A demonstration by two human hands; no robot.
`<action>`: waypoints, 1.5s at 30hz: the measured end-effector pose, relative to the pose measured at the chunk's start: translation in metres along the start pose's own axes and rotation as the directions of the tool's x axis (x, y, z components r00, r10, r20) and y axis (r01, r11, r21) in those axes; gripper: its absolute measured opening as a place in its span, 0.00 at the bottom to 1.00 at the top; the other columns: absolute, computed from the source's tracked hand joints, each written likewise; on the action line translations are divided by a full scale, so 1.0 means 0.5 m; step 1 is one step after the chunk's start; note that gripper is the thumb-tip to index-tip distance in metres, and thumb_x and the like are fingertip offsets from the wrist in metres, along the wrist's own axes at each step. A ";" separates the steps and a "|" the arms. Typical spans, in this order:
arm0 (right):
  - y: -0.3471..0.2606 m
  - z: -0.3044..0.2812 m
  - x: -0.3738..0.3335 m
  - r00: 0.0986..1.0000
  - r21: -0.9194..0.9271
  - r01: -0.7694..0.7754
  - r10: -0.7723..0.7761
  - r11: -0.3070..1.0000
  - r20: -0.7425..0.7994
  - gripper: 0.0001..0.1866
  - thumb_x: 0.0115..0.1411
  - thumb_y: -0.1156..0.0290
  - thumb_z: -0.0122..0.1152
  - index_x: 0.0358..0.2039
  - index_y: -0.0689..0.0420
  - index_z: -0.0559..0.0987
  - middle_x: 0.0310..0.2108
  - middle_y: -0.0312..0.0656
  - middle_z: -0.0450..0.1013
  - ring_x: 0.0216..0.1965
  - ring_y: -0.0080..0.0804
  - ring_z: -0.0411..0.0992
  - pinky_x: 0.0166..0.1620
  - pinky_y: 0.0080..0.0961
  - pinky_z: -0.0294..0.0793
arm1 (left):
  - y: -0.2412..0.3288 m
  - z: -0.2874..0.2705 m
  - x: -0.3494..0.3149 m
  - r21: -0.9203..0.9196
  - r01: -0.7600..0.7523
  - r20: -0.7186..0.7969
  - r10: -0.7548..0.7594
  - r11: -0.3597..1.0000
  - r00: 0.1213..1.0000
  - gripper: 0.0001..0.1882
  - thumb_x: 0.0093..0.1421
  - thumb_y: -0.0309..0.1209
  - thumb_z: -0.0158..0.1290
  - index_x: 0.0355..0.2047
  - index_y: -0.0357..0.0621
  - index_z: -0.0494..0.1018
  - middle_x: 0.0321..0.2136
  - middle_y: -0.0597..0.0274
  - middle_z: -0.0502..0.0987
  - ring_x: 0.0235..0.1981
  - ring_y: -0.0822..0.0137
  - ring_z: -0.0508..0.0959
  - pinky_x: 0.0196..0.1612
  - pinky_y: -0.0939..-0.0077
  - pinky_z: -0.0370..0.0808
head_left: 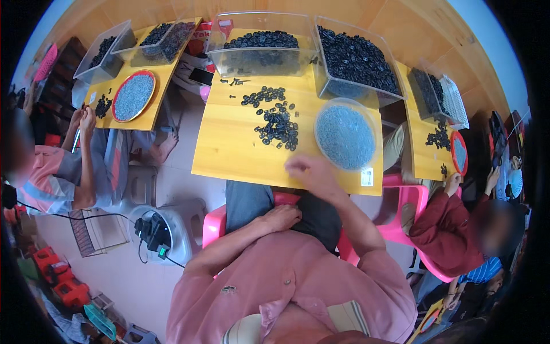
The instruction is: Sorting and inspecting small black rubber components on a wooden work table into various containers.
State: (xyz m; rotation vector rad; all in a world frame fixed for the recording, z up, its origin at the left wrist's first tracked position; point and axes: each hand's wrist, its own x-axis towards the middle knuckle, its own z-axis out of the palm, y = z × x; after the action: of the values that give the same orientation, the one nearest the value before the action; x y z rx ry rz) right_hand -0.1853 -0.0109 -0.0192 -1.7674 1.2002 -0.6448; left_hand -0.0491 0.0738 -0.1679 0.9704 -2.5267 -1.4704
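My right hand hovers at the front edge of the yellow table, its fingers curled together; whatever they hold is hidden. Down on my lap rests my left hand, fingers folded in, with their contents out of sight. Just beyond my right hand lies a loose cluster of small black oval pieces. To the right of that cluster is a round clear-rimmed tray filled with tiny grey metal bits. A few small dark pieces lie apart at the far left of the table.
Two clear plastic bins of black pieces stand at the table's back. People work at yellow tables on the left and right. A grey stool bearing black devices stands at my left. I sit on a pink chair.
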 end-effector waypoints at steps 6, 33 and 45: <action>0.082 0.091 -0.100 0.979 0.100 0.108 -0.124 0.989 0.162 0.07 0.57 0.73 0.58 0.34 0.61 0.80 0.33 0.45 0.78 0.35 0.37 0.77 0.40 0.30 0.75 | -0.081 0.067 0.033 0.128 -0.039 -0.101 0.052 0.991 0.994 0.14 0.59 0.36 0.52 0.41 0.40 0.75 0.43 0.51 0.78 0.44 0.56 0.78 0.47 0.60 0.74; 0.104 0.125 -0.175 0.897 -0.225 0.352 -0.260 0.908 0.357 0.06 0.50 0.75 0.56 0.28 0.63 0.74 0.31 0.53 0.74 0.35 0.53 0.75 0.37 0.45 0.73 | -0.473 0.439 0.051 -0.763 -0.301 -0.505 -0.236 0.572 0.830 0.14 0.62 0.35 0.52 0.46 0.46 0.75 0.46 0.55 0.76 0.47 0.57 0.75 0.47 0.64 0.72; 0.139 0.130 -0.182 0.918 -0.302 0.371 -0.299 0.878 0.259 0.08 0.48 0.79 0.54 0.31 0.64 0.76 0.31 0.52 0.75 0.36 0.51 0.75 0.39 0.44 0.73 | -0.116 0.107 -0.020 0.231 0.268 -0.102 -0.251 0.935 0.963 0.15 0.60 0.38 0.47 0.43 0.48 0.78 0.45 0.50 0.78 0.48 0.52 0.76 0.50 0.61 0.74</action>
State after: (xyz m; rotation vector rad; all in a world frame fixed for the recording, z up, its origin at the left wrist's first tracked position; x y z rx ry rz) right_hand -0.2020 0.0865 -0.1063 -2.3140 0.9066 -0.4471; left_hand -0.0314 0.0999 -0.2408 1.4156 -2.6526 -1.1683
